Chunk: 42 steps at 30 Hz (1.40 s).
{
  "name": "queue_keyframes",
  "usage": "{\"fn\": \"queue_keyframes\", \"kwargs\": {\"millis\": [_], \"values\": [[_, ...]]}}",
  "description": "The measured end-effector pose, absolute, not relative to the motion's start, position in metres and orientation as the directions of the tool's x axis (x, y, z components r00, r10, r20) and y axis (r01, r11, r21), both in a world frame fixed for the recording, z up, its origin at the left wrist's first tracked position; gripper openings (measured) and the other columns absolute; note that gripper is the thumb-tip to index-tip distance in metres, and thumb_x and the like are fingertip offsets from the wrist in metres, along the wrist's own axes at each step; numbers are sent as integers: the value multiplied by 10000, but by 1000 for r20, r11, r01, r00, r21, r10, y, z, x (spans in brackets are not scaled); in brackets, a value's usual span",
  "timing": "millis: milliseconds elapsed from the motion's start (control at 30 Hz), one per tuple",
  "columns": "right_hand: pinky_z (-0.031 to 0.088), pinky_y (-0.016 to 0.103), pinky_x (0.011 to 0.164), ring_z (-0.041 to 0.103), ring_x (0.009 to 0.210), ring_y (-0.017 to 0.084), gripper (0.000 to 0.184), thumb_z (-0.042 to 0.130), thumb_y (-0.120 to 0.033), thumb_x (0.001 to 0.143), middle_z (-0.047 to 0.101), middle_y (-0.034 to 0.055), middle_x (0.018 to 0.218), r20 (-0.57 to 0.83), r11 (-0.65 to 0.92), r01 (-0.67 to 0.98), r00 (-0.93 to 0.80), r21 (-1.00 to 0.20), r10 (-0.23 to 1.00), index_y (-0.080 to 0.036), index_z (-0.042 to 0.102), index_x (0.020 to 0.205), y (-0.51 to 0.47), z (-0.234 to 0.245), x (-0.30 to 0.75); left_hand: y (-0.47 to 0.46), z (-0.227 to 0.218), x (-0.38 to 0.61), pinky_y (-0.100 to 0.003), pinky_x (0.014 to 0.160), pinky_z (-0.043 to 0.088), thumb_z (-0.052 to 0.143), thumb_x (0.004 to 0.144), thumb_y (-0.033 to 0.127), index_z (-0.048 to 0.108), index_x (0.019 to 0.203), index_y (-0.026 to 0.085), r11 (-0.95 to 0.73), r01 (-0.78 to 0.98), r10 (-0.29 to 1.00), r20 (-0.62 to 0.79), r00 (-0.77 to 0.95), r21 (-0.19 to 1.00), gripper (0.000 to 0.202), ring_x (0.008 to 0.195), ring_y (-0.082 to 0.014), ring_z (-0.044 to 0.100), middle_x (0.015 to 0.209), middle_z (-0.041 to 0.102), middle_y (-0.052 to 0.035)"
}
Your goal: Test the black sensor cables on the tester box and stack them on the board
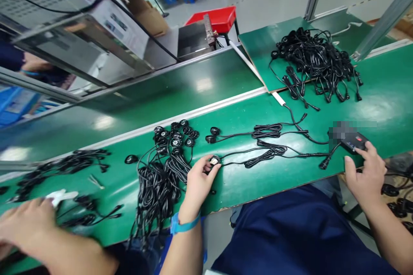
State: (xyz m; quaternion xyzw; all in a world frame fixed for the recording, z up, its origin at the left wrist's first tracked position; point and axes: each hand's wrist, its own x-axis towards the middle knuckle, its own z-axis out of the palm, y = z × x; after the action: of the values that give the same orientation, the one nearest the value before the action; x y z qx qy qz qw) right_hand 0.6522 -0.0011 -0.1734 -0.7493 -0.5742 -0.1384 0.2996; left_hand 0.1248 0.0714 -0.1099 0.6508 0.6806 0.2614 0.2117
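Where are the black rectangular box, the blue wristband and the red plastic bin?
Black rectangular box (354, 143), head view: top face.
Blue wristband (186, 227), head view: middle of band.
Red plastic bin (225, 24), head view: side wall.

Left hand (200, 180) curls thumb and fingers into a pinch; right hand (368, 175) extends index finger, thumb apart.

Pinched at the fingertips of the left hand (200, 178), a small round black unit (214, 160), pale face turned upward. Leading from there toward the right hand (368, 174), thin black cables (236, 151), gathered between the hands into two folded bundles, one lying just beside the other. At the right hand's fingertips, a rectangular black box (354, 141), lying flat, a small red part on top, the end toward the left hand blurred over.
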Motion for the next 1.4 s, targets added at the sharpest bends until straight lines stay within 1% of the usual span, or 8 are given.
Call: {"fn": "queue_keyframes", "kwargs": {"millis": [267, 433, 633, 933, 1033, 1200, 1300, 1400], "values": [[438, 474, 1068, 540, 1327, 348, 491, 528, -568, 962, 502, 172, 1525, 544, -164, 950, 288, -266, 788, -215, 587, 1299, 0, -173, 651, 72, -108, 126, -334, 761, 543, 684, 851, 530, 680, 1127, 190, 22, 750, 997, 42, -67, 661, 437, 697, -180, 588, 813, 664, -14], [440, 434, 1035, 562, 1295, 330, 460, 528, -569, 962, 517, 150, 1520, 529, -193, 947, 304, -255, 792, -215, 602, 1247, 1, -168, 647, 72, -112, 120, -350, 797, 552, 679, 868, 535, 680, 1154, 189, -2, 782, 997, 59, -45, 624, 449, 766, -197, 623, 912, 701, -46], [438, 428, 1032, 577, 1283, 333, 434, 514, -538, 975, 527, 154, 1512, 525, -203, 938, 327, -279, 786, -193, 614, 1218, 1, -164, 641, 73, -114, 114, -366, 855, 555, 596, 964, 509, 691, 1159, 188, -113, 825, 988, 154, 32, 553, 387, 858, -216, 656, 1012, 713, -73], [427, 492, 1071, 548, 1322, 351, 419, 504, -477, 959, 508, 157, 1529, 540, -195, 926, 350, -324, 766, -217, 589, 1277, 0, -171, 638, 77, -118, 121, -374, 924, 550, 567, 1004, 327, 695, 907, 201, -290, 848, 908, 408, 97, 443, 204, 979, -226, 678, 1006, 693, -82], [426, 485, 1079, 549, 1324, 347, 411, 504, -465, 973, 505, 154, 1533, 544, -194, 930, 343, -313, 766, -214, 586, 1287, 0, -173, 639, 76, -118, 121, -376, 936, 546, 538, 1011, 315, 673, 925, 203, -258, 853, 920, 384, 74, 454, 195, 1002, -232, 687, 1022, 711, -83], [437, 464, 1083, 559, 1321, 339, 378, 516, -445, 992, 515, 146, 1526, 584, -156, 942, 309, -299, 750, -210, 589, 1279, 0, -171, 637, 82, -108, 119, -336, 868, 556, 520, 1013, 342, 674, 1009, 202, -174, 871, 945, 328, 15, 460, 208, 995, -230, 718, 1057, 758, -78], [426, 459, 1103, 549, 1335, 332, 378, 519, -429, 1001, 502, 141, 1539, 589, -152, 943, 306, -296, 748, -212, 578, 1305, -1, -171, 636, 96, -99, 119, -350, 851, 550, 514, 1002, 374, 676, 967, 200, -188, 898, 936, 350, 41, 397, 241, 980, -249, 710, 1024, 760, -90], [419, 451, 1113, 543, 1341, 328, 380, 520, -421, 1005, 497, 140, 1544, 591, -155, 944, 305, -291, 747, -210, 575, 1316, -2, -173, 636, 113, -91, 119, -338, 798, 545, 506, 979, 380, 660, 919, 205, -207, 904, 953, 285, 100, 375, 241, 882, -237, 714, 985, 766, -87]]}}
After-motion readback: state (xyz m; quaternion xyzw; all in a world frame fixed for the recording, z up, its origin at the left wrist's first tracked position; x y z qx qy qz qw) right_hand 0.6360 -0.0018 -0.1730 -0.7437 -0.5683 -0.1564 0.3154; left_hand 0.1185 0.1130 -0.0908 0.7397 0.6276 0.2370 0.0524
